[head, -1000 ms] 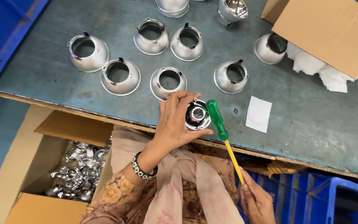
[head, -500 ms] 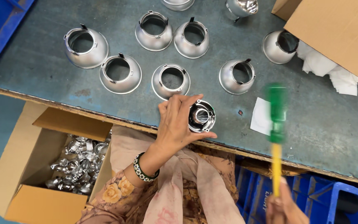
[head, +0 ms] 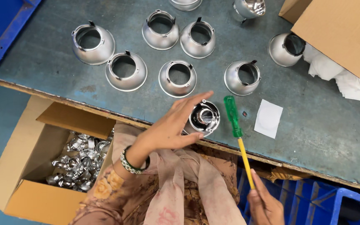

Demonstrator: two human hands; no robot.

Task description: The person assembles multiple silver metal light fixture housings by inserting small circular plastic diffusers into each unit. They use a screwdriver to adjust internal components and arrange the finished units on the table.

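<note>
Screwdriver meets reflector
Left hand [head: 169, 127] steadies the shiny conical metal reflector [head: 204, 118]; right hand [head: 265, 204] holds the green-and-yellow screwdriver [head: 237, 133]. Best pin that cup flat.

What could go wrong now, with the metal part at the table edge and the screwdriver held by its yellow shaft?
The left hand holds the metal reflector right at the table edge; it could slip off. The right hand grips the screwdriver far down its shaft, so the green handle end may swing and knock the part.
</note>
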